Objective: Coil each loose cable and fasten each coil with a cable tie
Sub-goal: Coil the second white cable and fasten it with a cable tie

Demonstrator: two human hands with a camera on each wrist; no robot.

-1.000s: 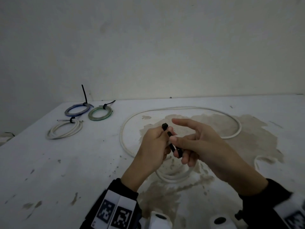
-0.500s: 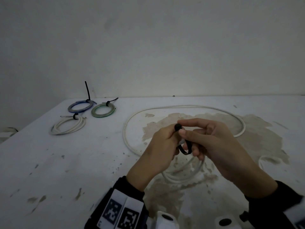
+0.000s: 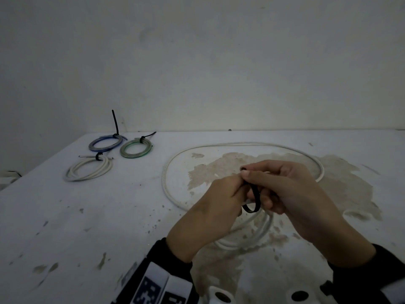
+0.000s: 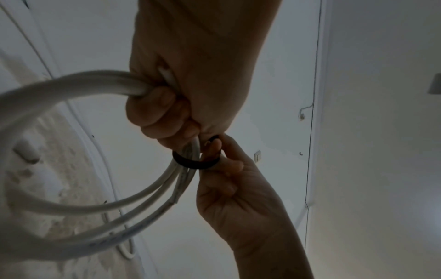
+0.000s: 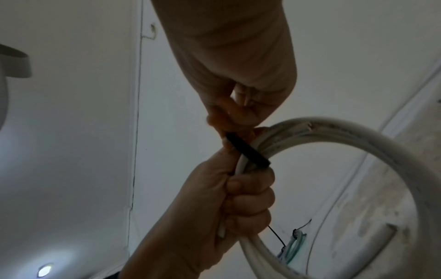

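My left hand (image 3: pixel 237 190) grips a small white cable coil (image 3: pixel 252 235) in its fist, just above the table (image 3: pixel 109 216). A black cable tie (image 3: pixel 254 200) loops around the coil's strands next to the left fingers. My right hand (image 3: pixel 249 174) pinches the tie's ends together between thumb and fingers. In the left wrist view the tie (image 4: pixel 193 163) circles the strands (image 4: pixel 100 207) below the left hand (image 4: pixel 167 120). In the right wrist view the tie (image 5: pixel 248 152) crosses the coil (image 5: pixel 358 136) under the right hand (image 5: pixel 229 124).
A long white cable (image 3: pixel 166 183) lies in a wide loop on the table behind my hands; whether it joins the held coil I cannot tell. Three tied coils sit at the far left: blue (image 3: pixel 105 143), green (image 3: pixel 135 148), white (image 3: pixel 87 170). A wall stands behind.
The tie stood nearly straight in my left hand a second ago. It is now bent into a loop around the coil, and my right fingers have closed on its ends.
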